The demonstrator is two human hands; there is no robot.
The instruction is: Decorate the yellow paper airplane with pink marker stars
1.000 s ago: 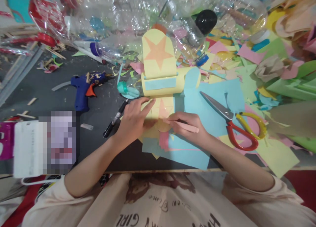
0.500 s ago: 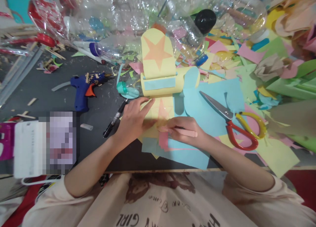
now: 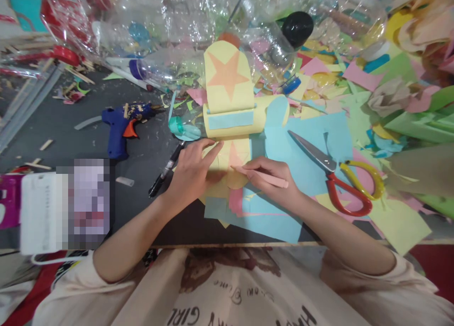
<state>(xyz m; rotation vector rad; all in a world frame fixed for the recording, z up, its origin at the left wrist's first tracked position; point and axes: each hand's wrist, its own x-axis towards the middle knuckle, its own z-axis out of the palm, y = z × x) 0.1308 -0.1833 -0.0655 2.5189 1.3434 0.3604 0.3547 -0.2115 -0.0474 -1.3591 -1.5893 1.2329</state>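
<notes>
My right hand (image 3: 273, 175) pinches a slim pink pen (image 3: 275, 179), its tip at a yellow paper piece (image 3: 236, 178) with an orange point showing on it. My left hand (image 3: 193, 167) rests on the yellow paper with its fingers apart, thumb and forefinger pointing away from me. Just beyond stands a yellow paper model (image 3: 260, 115), with an orange star (image 3: 229, 73) on its upright flap and a pale blue strip across its front. Beside my left hand lies a black marker (image 3: 166, 170).
Red-and-yellow-handled scissors (image 3: 331, 170) lie open on blue paper (image 3: 315, 151) to the right. On the left are a blue glue gun (image 3: 118, 127) and a white device (image 3: 39, 212). Clear plastic bottles (image 3: 159, 38) and paper scraps (image 3: 319, 75) crowd the back.
My right hand has shifted slightly right and up, and the pen tip now shows on the yellow paper. My left hand stays in place.
</notes>
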